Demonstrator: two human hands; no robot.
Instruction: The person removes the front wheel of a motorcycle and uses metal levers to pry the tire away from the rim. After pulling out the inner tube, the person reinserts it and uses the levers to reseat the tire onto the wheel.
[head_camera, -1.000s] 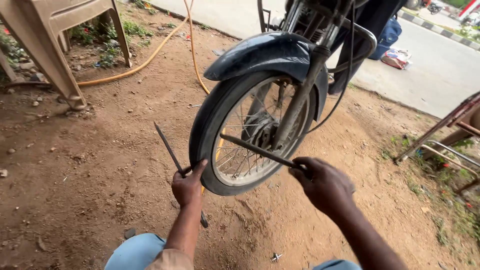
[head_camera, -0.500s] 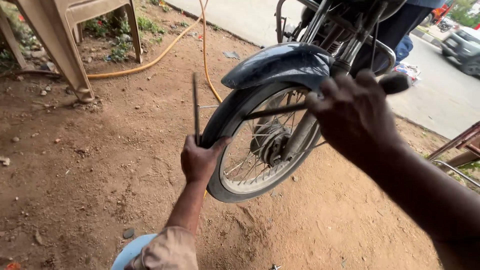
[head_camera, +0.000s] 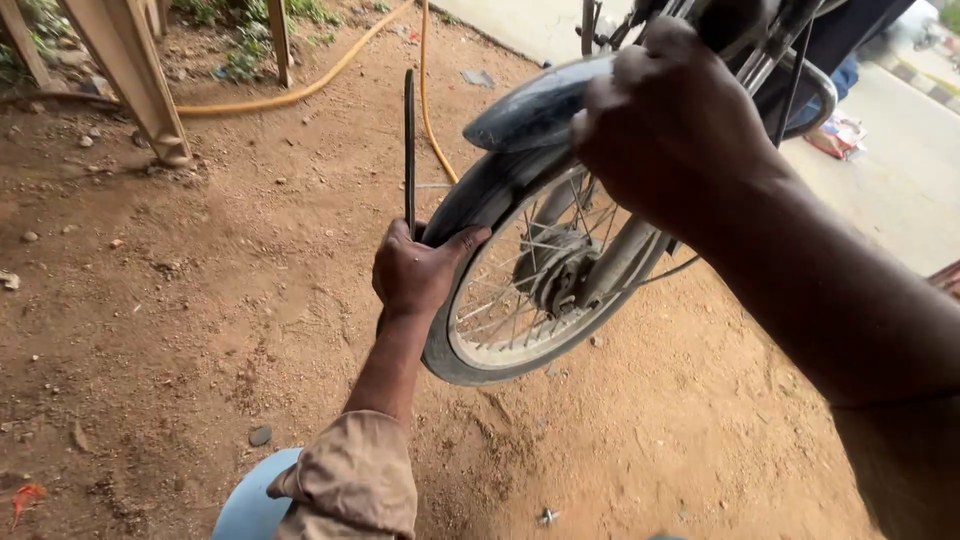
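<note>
Head view: left hand grips an upright metal lever against the motorcycle's front tyre, still seated on its rim, while right hand clasps the mudguard area.

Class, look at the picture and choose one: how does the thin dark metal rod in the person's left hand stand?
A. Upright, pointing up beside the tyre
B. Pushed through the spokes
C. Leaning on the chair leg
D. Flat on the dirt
A: the left hand grips the thin dark metal rod at its lower end, and it rises straight up beside the black motorcycle tyre.
</note>
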